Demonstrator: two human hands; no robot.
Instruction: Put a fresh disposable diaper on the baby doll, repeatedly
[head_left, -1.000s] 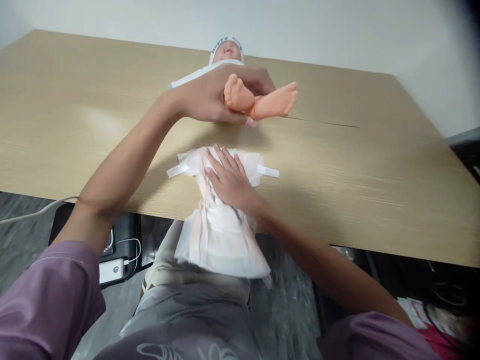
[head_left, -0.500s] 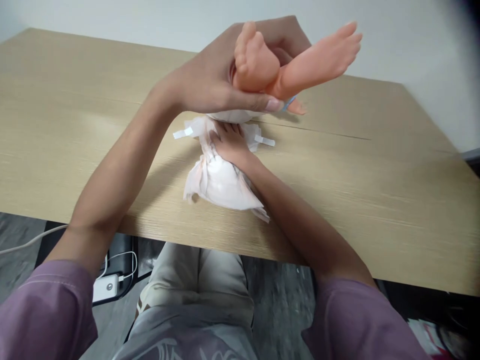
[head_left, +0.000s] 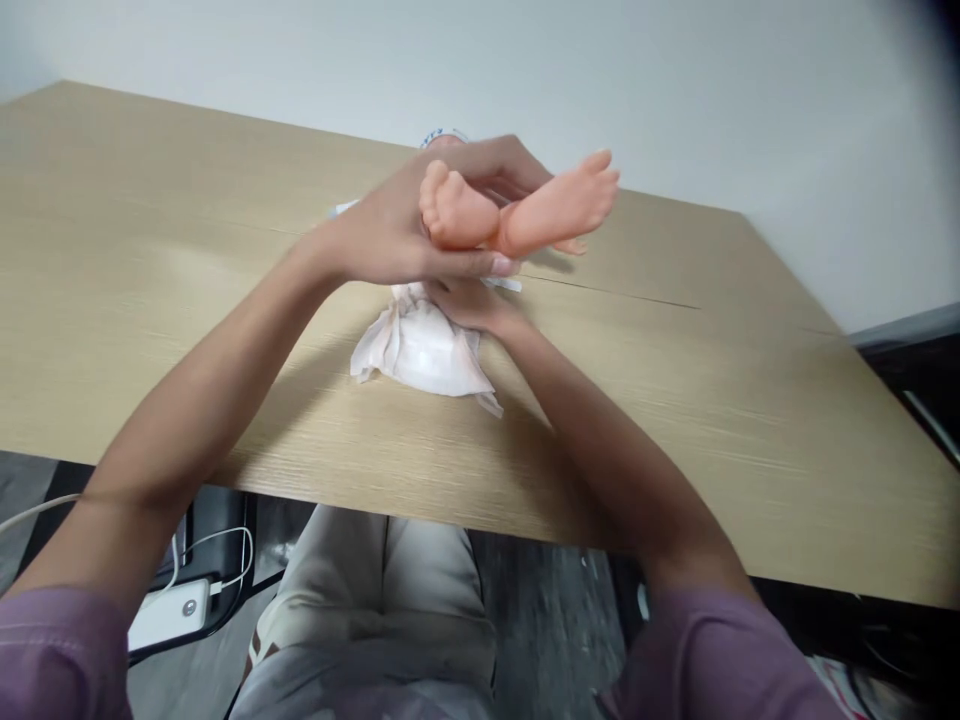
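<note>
One doll [head_left: 517, 210] (two little feet showing), one white diaper [head_left: 424, 345] just under the fingers [head_left: 480, 265], two hands, one tabletop [head_left: 150, 250], one white charger [head_left: 169, 615] below.

Head camera looks down, close over table [head_left: 750, 400].

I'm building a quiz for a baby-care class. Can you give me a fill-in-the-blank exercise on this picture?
1. The left hand grips the doll's legs and holds its feet ____ the table.
2. The right hand rests on the white ____, under the lifted legs.
3. The diaper lies on a ____ table of light colour.
4. Both of the person's sleeves are ____ in colour.

Missing words: above; diaper; wooden; purple
</note>
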